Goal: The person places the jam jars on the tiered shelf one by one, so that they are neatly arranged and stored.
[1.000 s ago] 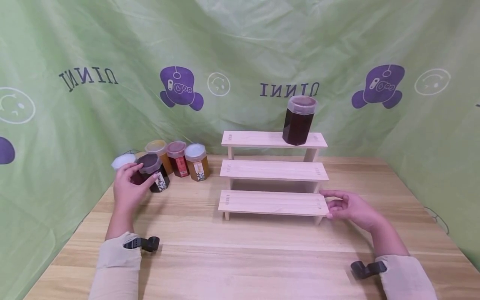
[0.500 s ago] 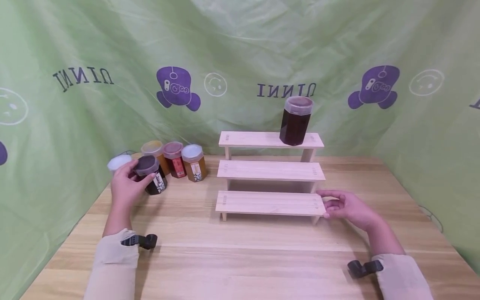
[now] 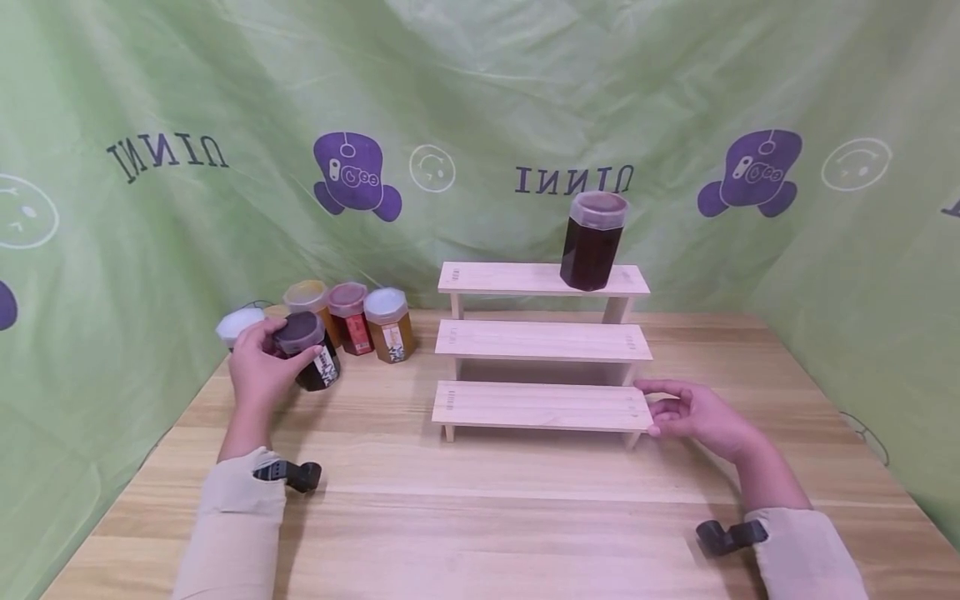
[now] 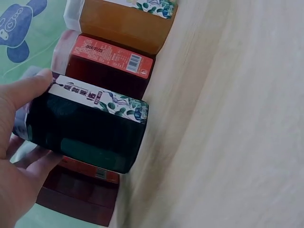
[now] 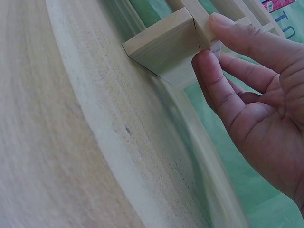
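Note:
My left hand [image 3: 258, 371] grips a dark hexagonal jar [image 3: 324, 368] around its dark lid. In the left wrist view the thumb lies on one side of this jar [image 4: 88, 130] and the fingers on the other; its white label shows leaves. Whether its base touches the table cannot be told. At the right, my right hand [image 3: 705, 417] holds the end of the lowest step of a three-step wooden display stand [image 3: 540, 406]. Up close, thumb and forefinger meet the step's edge [image 5: 166, 47]. Another dark jar [image 3: 592, 250] stands on the top step, toward its right end.
Beside the held jar stand an amber jar [image 3: 393, 340], a red-labelled jar [image 3: 352, 321], a yellow-lidded jar [image 3: 309, 293] and a white-lidded jar [image 3: 238, 320] partly behind the left hand. A green printed cloth [image 3: 480, 100] hangs behind the wooden table [image 3: 480, 517].
The left hand and its jar have shifted slightly right and toward me, away from the white-lidded jar. My right hand stays on the stand. The head view has shifted a little.

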`<action>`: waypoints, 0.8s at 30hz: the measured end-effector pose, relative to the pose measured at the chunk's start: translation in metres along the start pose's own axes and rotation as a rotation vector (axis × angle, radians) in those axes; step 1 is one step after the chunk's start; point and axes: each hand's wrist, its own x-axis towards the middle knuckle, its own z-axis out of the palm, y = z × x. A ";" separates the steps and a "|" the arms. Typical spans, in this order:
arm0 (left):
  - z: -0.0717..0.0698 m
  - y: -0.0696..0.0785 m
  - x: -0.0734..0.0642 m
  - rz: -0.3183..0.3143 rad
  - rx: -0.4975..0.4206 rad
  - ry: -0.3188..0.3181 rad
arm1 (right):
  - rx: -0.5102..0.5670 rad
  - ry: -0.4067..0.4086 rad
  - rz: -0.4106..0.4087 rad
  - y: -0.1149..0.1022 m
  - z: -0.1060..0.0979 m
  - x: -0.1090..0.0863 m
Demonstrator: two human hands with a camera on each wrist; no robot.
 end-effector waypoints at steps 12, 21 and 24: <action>0.004 0.004 -0.007 -0.185 -0.142 -0.036 | -0.006 0.012 -0.011 -0.001 0.000 -0.002; 0.012 0.008 -0.014 -0.156 -0.117 0.019 | -0.015 0.021 0.005 -0.002 0.001 -0.001; 0.013 0.009 -0.017 -0.143 -0.111 0.028 | -0.019 0.017 0.003 -0.003 0.001 0.000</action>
